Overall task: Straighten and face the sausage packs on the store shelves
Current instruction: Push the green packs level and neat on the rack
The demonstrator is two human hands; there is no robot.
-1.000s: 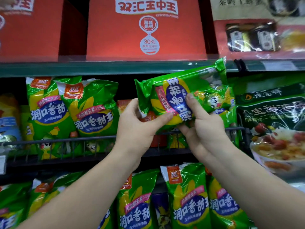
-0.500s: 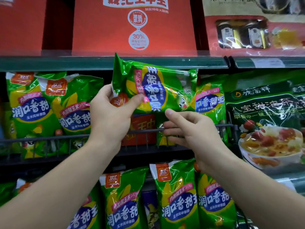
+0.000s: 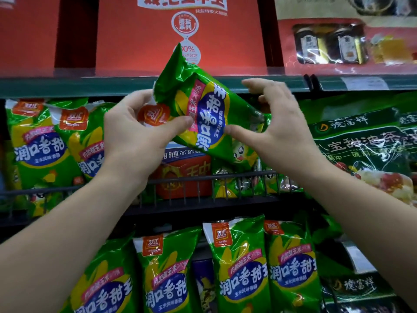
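Left hand (image 3: 133, 134) pinches the logo end of a green sausage pack (image 3: 203, 116) between thumb and fingers; right hand (image 3: 273, 129) is spread open, thumb tip touching the pack's lower edge, other fingers apart from it. The pack hangs tilted in the air before the middle shelf, above the wire rail (image 3: 203, 177), not yet seated. Judged partway: packs at left (image 3: 40, 143) and the lower row (image 3: 239, 272) already face forward, a red box (image 3: 182, 177) sits in the gap, this pack remains.

You're facing store shelving: dark green shelf edge (image 3: 67, 85) up top, black wire rail (image 3: 225, 177) below, dim lighting.
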